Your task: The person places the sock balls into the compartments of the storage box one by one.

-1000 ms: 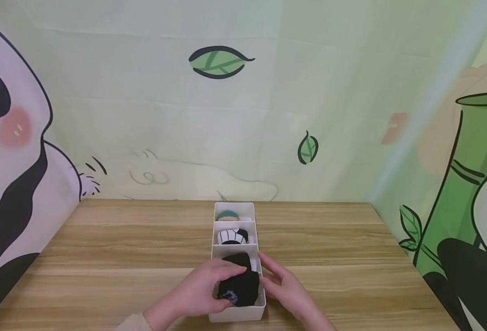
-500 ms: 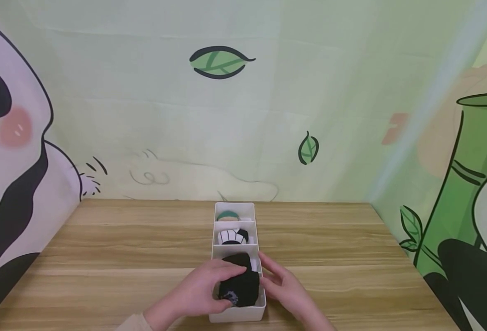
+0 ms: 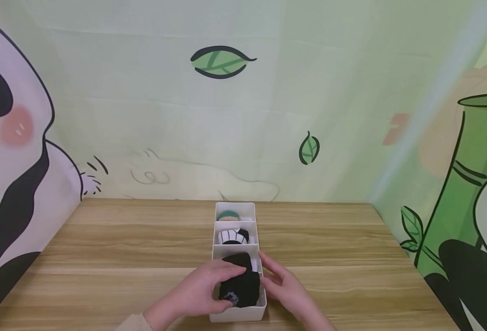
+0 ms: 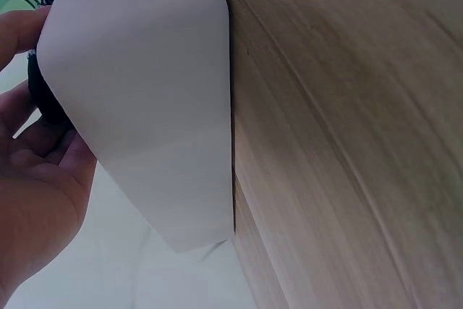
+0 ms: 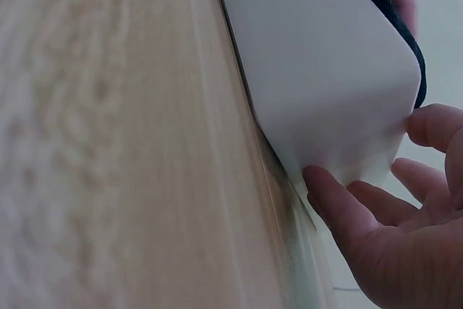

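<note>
A long white divided box (image 3: 237, 315) stands on the wooden table, end-on to me. In its nearest compartment a folded black sock (image 3: 246, 289) with a grey pattern lies in front of a second black bundle (image 3: 239, 259). My left hand (image 3: 197, 287) pinches the front sock, thumb at its near edge and index finger over its top. In the left wrist view black fabric (image 4: 45, 99) shows between the fingers. My right hand (image 3: 286, 287) rests its extended fingertips against the box's right side wall; the right wrist view shows these fingers (image 5: 340, 200) spread along it.
Farther back in the box, one compartment holds a white-and-black striped bundle (image 3: 232, 236) and the last a green-and-beige one (image 3: 228, 216). Wooden tabletop (image 3: 144, 234) extends on both sides. A printed cloth backdrop (image 3: 243, 115) rises behind the table.
</note>
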Tool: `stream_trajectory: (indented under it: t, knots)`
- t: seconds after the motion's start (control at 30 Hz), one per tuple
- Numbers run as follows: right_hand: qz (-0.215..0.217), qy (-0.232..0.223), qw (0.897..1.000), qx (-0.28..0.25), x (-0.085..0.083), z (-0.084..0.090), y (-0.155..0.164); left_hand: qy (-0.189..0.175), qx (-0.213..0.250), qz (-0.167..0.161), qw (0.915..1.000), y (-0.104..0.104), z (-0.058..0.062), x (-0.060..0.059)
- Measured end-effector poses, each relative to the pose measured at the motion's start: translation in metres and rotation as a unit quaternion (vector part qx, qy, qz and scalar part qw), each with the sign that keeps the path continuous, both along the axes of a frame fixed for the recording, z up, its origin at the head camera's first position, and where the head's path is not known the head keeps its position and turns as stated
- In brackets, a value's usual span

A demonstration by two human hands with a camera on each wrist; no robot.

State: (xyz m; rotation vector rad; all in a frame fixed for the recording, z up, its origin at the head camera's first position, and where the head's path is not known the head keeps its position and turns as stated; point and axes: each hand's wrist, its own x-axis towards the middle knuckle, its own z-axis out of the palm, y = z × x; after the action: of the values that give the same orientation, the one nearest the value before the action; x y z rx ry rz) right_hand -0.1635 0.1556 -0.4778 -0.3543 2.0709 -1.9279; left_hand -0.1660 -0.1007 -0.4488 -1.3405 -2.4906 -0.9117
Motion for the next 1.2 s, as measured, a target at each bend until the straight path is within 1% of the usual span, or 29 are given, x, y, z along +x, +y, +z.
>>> stream_trajectory:
  t: [0.17, 0.27, 0.47, 0.57, 0.93, 1.07, 1.2]
  knots:
    - [0.001, 0.001, 1.0, 0.002, 0.0, 0.0017, -0.0001, -0.011, -0.009, 0.002, 0.9999, -0.0001, 0.0014, -0.0005]
    - [0.001, 0.002, 1.0, 0.002, 0.0003, 0.0018, -0.0001, -0.01, -0.006, -0.001, 0.9999, -0.0004, 0.0015, -0.001]
    - [0.004, 0.0, 1.0, -0.015, 0.0, 0.0002, -0.0001, 0.029, 0.017, -0.022, 0.9992, -0.0006, 0.0004, -0.0021]
    - [0.004, -0.002, 1.0, -0.018, -0.0003, -0.0004, -0.0001, 0.035, 0.016, -0.025, 0.999, -0.0004, 0.0002, -0.0023]
    - [0.001, -0.001, 1.0, -0.001, -0.0008, -0.0003, 0.0004, 0.014, -0.035, -0.018, 0.9991, -0.0001, 0.004, -0.0009]
    - [0.001, 0.001, 1.0, -0.004, -0.0006, -0.0004, 0.0001, 0.011, -0.053, -0.005, 0.9985, 0.0008, 0.0058, 0.0002]
    - [-0.001, 0.004, 1.0, -0.001, -0.0001, -0.0011, 0.0, 0.002, -0.055, 0.012, 0.9984, 0.0013, 0.0064, 0.0016]
